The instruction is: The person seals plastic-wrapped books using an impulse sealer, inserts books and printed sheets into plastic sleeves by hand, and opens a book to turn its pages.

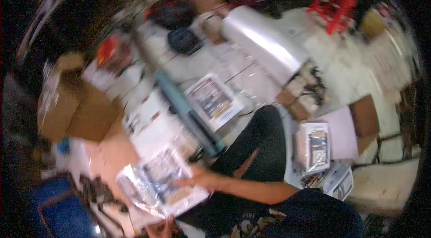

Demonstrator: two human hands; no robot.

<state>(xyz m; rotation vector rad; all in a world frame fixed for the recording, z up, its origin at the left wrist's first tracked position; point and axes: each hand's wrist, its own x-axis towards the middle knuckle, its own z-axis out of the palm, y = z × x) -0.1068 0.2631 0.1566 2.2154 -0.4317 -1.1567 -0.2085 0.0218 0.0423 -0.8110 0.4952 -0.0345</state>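
Note:
Held tilted over my lap is a white-bordered picture frame (pixel 182 195), with shiny clear plastic film (pixel 139 188) bunched over its left part. My right hand (pixel 202 179) grips its right edge, the fingers smeared by motion. At its lower edge is my left hand (pixel 164 229), cut off by the bottom of the view, its fingers bent against the frame. A similar frame (pixel 213 101) lies flat on the floor in front of me. Between the two frames stretches a long teal bar-shaped tool (pixel 191 114), possibly a sealer.
A large roll of clear film (pixel 265 42) lies farther off. Wrapped frames (pixel 316 148) are stacked at the right, beside an open carton (pixel 363 116). To the left stands a cardboard box (pixel 81 107). A red stool (pixel 334 11) and a dark round object (pixel 184 40) sit at the back.

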